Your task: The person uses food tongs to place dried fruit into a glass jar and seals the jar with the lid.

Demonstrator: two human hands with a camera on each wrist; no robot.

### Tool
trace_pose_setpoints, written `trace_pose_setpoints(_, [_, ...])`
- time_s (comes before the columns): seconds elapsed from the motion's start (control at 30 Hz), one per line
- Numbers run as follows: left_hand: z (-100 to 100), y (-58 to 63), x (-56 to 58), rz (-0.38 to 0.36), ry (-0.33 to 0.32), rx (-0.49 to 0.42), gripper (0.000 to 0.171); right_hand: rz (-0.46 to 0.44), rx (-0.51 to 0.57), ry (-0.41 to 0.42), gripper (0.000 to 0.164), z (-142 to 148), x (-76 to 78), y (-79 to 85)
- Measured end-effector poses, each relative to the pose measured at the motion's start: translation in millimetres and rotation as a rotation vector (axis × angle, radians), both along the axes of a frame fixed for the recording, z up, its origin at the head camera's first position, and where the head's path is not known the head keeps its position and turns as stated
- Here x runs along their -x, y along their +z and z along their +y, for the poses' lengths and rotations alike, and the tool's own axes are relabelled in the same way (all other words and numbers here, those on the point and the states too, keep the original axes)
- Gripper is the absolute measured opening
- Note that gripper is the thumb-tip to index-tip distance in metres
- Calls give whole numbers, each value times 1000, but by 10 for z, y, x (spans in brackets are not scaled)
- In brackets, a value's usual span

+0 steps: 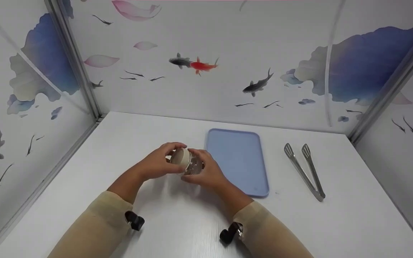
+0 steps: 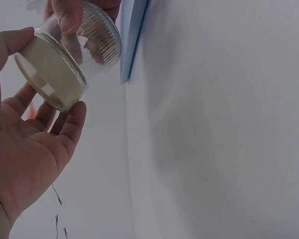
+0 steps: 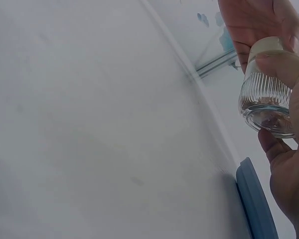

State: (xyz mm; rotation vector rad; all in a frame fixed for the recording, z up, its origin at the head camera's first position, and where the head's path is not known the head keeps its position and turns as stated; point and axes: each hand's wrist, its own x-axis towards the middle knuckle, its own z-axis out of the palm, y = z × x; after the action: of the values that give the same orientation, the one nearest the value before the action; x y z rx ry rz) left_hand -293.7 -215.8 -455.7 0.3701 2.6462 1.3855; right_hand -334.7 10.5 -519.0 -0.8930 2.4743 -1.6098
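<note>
A clear ribbed jar [image 1: 195,165] with a cream lid [image 1: 180,157] is held tilted above the white table, its lid side toward the left. My left hand [image 1: 160,161] grips the lid, fingers and thumb spread around its rim, as the left wrist view shows on the lid [image 2: 52,72]. My right hand [image 1: 208,172] holds the glass body. In the right wrist view some brownish pieces lie inside the jar [image 3: 266,97], too unclear to name. The lid sits on the jar's mouth; whether it is loose I cannot tell.
Just right of the hands a light blue tray [image 1: 238,161] lies on the white table [image 1: 177,222]. Farther right rest metal tongs [image 1: 305,172], their arms spread apart. Printed wall panels [image 1: 206,96] enclose the table at the back and both sides.
</note>
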Motion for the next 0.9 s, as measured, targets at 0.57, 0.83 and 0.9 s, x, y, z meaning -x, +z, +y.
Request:
trace_pose_setpoints(0.57, [58,-9,13,-56,89,22,94,-10,-8,-22,89,-5,-1,4])
trace_pose_setpoints(0.83, [67,-17,11,-29,77,15,75,-11,-8,-14,90,0,-1,0])
trace_pose_setpoints(0.9, [60,-10,5,-30,73,12,73,-8,-18,-16,91,1,1,0])
